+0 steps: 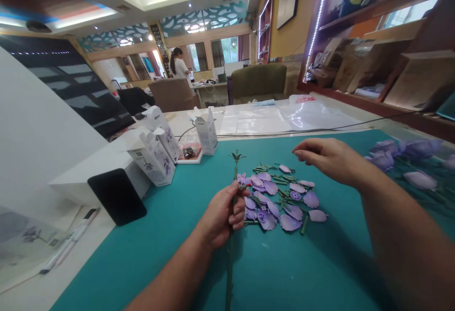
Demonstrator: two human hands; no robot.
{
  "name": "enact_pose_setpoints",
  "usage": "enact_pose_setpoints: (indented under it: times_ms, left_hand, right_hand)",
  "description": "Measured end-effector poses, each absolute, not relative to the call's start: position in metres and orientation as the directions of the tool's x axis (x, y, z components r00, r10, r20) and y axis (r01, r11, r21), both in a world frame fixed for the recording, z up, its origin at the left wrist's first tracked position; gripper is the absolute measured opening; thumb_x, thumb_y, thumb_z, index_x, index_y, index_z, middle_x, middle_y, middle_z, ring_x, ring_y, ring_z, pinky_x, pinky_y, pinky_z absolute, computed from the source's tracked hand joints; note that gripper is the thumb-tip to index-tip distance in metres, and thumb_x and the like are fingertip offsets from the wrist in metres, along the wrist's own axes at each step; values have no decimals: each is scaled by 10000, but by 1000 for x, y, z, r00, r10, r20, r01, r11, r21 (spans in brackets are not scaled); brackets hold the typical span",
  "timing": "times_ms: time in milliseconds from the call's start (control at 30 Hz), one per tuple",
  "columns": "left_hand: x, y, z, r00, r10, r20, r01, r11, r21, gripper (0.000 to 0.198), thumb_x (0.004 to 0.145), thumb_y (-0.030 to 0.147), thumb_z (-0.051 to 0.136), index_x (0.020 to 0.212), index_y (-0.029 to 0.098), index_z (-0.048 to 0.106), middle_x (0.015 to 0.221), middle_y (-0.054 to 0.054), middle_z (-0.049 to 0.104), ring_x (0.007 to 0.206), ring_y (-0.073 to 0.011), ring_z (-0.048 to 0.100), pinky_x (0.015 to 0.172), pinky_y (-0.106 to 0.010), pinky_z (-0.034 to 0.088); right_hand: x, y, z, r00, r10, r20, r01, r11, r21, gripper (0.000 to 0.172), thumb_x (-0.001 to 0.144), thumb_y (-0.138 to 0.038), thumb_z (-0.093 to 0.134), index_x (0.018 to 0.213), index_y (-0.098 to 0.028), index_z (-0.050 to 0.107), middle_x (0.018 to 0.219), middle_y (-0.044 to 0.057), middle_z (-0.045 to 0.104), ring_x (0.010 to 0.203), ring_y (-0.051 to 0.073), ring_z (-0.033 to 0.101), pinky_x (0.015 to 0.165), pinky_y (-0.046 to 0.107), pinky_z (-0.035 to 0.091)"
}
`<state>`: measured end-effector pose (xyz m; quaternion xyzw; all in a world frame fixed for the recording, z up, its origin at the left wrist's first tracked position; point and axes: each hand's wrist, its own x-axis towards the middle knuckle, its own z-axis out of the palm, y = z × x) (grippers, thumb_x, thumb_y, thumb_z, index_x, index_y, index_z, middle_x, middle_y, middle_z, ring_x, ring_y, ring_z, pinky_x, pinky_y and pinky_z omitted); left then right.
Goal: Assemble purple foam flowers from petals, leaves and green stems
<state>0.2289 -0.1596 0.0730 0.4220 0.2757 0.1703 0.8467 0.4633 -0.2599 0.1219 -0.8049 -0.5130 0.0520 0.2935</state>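
Observation:
My left hand is closed around a green artificial flower stem, which stands nearly upright with a leafy, pointed top above my fist. A small red bit shows beside my left thumb. My right hand hovers over the right side of a pile of loose parts, its fingers loosely stretched and nothing visible in them. Lilac petals and short green stem pieces make up the pile on the teal mat. Part of the pile is hidden behind my left hand.
Assembled lilac flowers lie at the right. Opened white boxes, a dark tablet-like object and pens are at the left. Clear plastic sheets lie beyond the mat. A person is in the background.

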Motion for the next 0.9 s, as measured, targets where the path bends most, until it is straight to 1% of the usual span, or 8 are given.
enact_pose_setpoints:
  times_ms: [67,167,367,433,533,600,733,900]
  left_hand:
    - [229,-160,71,794,531,-297,-68,563,824,293,919,362,415,791,136,551,436,88,340,318,-27,194,323,-149,207]
    - [228,-159,69,795,545,-267,-85,536,840,219,880,312,479,784,133,561,453,83,364,325,-27,232,331,-152,236]
    - [228,-158,68,801,534,-270,-82,545,835,177,828,284,530,754,128,567,465,75,386,334,-28,269,339,-157,255]
    - [228,-158,69,805,522,-280,-76,560,825,176,829,280,524,750,129,568,465,74,386,333,-27,264,337,-155,249]
    - [228,-158,69,806,513,-295,-68,576,814,197,850,275,494,748,126,572,466,72,381,330,-26,254,336,-155,243]
    - [229,-158,69,809,502,-305,-57,584,810,237,875,290,463,756,123,581,466,70,375,328,-26,247,337,-156,237]
    - [230,-157,69,814,480,-329,-34,603,797,344,923,369,393,792,120,591,469,70,365,331,-29,239,337,-156,222]
    - [231,-155,67,803,481,-352,-24,616,787,417,943,424,334,791,120,576,473,69,362,336,-33,238,344,-162,236]
  right_hand:
    - [465,-258,121,493,846,203,819,-373,-437,239,832,-377,486,796,-222,664,754,35,683,679,189,594,561,284,389]
    - [463,-256,122,508,846,163,826,-425,-371,214,829,-346,497,728,-221,638,680,19,662,621,167,563,532,268,343]
    - [459,-253,121,460,872,169,869,-403,-286,275,836,-396,499,654,-213,593,637,13,643,598,150,539,511,257,306]
    - [462,-251,118,437,890,130,880,-394,-264,254,835,-379,499,685,-210,616,697,22,671,640,156,561,520,253,318]
    - [471,-245,107,421,906,46,889,-402,-220,199,829,-285,494,825,-221,682,834,30,713,739,172,605,565,248,351]
    - [477,-241,97,431,902,-9,888,-426,-175,238,814,-225,491,919,-239,703,930,33,720,812,187,623,605,250,367]
    - [484,-230,73,463,883,-77,875,-469,-121,265,804,-221,503,954,-233,721,959,70,723,848,222,635,621,269,375]
    - [476,-217,50,400,913,-79,904,-408,-127,285,810,-207,504,1021,-228,695,1027,73,697,887,203,621,665,260,384]
